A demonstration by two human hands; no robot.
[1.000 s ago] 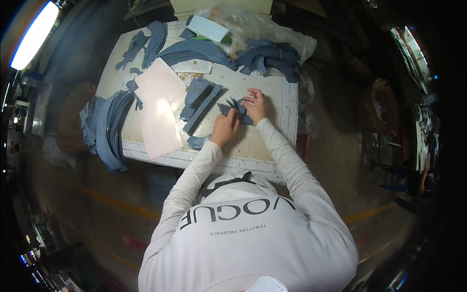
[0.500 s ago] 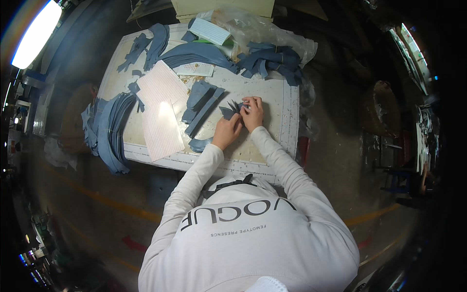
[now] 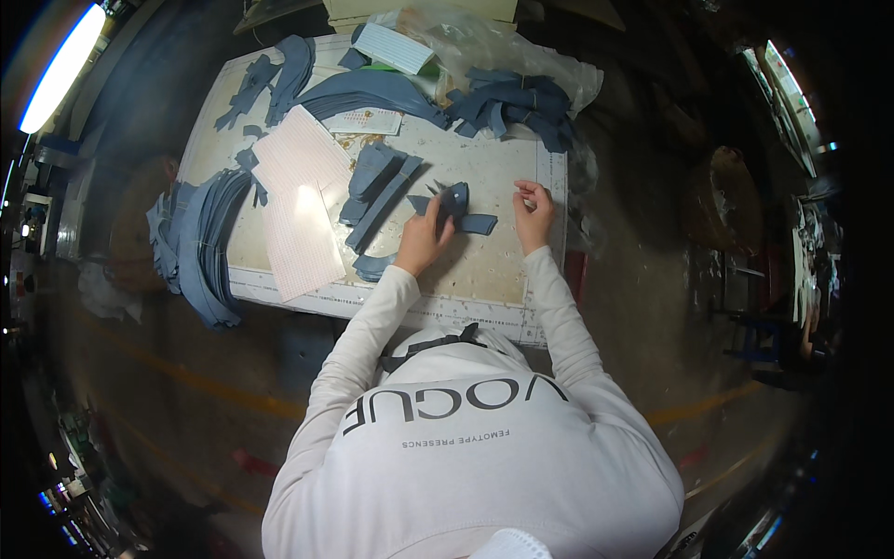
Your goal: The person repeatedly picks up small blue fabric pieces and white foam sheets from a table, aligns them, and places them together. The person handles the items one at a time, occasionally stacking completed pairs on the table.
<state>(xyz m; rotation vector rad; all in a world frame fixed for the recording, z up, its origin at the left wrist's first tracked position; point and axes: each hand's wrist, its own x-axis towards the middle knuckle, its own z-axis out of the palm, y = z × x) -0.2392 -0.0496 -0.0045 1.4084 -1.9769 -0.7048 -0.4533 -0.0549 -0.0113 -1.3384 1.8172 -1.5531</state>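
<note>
Pressing left hand flat on small blue fabric piece at middle of work table; right hand just right of it, fingers curled, pinched contents too small to tell; white ruled sheet left; clear plastic bag at far edge, contents unclear; blue strips overhang left edge.

Your left hand is resting on the small fabric piece at the middle of the bench, your right hand just right of it. Paper sheets are lying to the left, a fabric stack overhanging the left edge, and more cut pieces behind.
</note>
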